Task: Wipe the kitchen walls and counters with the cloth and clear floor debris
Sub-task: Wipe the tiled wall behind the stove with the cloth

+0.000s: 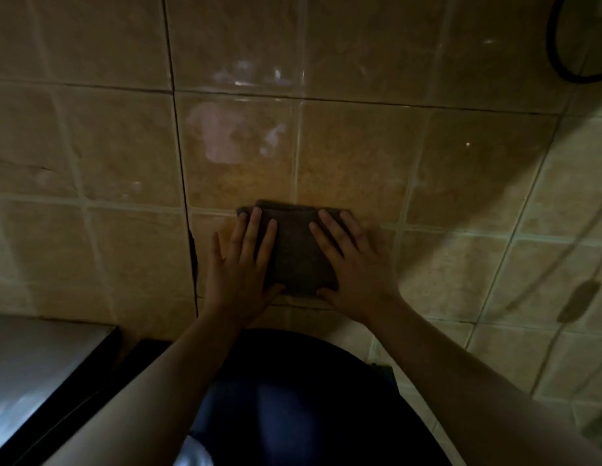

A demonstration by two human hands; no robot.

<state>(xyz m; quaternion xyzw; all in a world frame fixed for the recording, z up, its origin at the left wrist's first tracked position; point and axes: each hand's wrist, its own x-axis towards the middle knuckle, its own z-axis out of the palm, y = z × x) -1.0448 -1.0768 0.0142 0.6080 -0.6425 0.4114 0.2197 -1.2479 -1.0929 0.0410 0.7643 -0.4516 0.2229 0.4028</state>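
Two flat hands work for me: my left hand [240, 264] and right hand [356, 264], fingers spread, press the folded dark-brown cloth [297, 250] against the glossy beige tiled wall [360, 146]. I judge wall-wiping underway; counters and floor debris remain.

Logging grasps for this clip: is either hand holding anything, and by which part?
Nothing is gripped: left hand and right hand press flat on the folded cloth's side edges against the wall.

Pretty dim in here. Beige tiled wall [360, 156] with pale grout and glossy glare patches, black cable [555, 58] looping top right, shiny steel surface [34, 364] bottom left.
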